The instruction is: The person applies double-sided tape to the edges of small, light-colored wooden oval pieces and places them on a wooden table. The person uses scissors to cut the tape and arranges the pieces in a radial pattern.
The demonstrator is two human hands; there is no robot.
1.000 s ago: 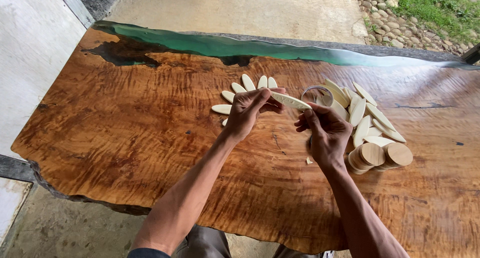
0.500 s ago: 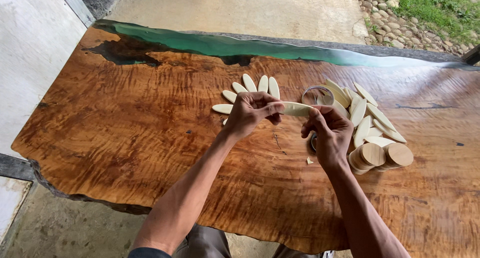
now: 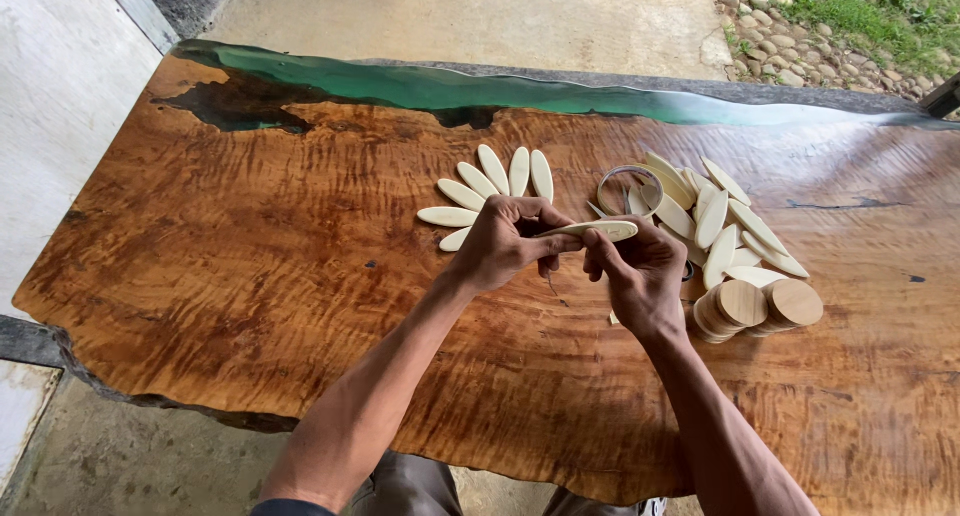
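Hands have come closer together over the last second: the left hand (image 3: 500, 244) and the right hand (image 3: 640, 271) now both pinch one pale, flat, leaf-shaped wooden piece (image 3: 590, 230), which lies level between their fingertips instead of tilted up. Beyond the left fingers, a fan of similar pale pieces (image 3: 490, 188) rests on the glossy brown wooden table (image 3: 250, 276); a loose pile (image 3: 720, 216) and round wooden discs (image 3: 760, 306) lie just right of the right fingers.
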